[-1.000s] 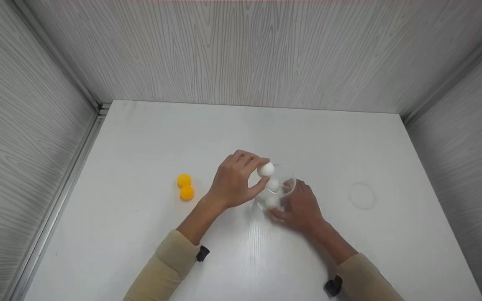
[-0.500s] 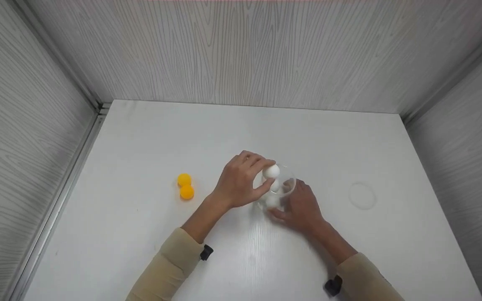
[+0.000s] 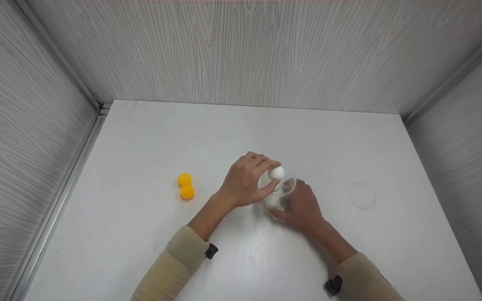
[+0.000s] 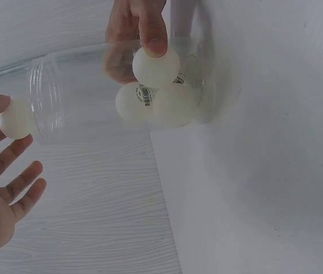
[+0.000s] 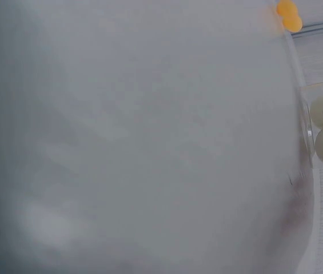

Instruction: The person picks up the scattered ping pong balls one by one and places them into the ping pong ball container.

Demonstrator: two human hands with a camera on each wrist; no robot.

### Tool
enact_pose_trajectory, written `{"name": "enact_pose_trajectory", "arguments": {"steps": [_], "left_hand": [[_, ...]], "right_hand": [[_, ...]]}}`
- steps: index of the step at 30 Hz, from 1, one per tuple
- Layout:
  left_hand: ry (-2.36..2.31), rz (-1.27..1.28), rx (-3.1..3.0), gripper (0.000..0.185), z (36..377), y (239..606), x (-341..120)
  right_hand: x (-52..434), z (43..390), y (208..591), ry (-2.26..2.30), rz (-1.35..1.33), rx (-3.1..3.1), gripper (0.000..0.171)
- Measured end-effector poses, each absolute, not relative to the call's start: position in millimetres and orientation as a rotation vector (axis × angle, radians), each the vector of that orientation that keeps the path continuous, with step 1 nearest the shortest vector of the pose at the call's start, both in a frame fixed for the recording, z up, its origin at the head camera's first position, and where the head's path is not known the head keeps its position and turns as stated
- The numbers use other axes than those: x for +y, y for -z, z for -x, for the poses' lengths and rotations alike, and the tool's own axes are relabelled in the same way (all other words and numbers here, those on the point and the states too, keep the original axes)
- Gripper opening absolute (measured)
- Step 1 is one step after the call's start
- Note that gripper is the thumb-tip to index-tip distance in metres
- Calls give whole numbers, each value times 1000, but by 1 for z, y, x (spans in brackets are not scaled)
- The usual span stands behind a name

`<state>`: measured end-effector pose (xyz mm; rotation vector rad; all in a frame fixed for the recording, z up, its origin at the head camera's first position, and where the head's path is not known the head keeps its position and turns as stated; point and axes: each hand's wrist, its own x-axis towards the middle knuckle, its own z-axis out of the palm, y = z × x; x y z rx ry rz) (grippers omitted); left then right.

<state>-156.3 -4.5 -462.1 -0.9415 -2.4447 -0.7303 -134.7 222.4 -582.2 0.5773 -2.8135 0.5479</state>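
White table [image 3: 149, 138]: clear jar [image 3: 285, 188] holds white balls [image 4: 167, 103].

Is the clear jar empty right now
No, the clear jar already has three white balls inside, while the left hand pinches another white ball at its mouth.
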Motion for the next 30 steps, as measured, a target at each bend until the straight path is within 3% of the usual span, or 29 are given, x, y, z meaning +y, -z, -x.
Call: {"name": "enact_pose_trajectory", "arguments": {"steps": [30], "left_hand": [[739, 981, -2569, 31, 161, 468, 10]], "right_hand": [[223, 135, 583, -524, -588, -2823, 87]]}}
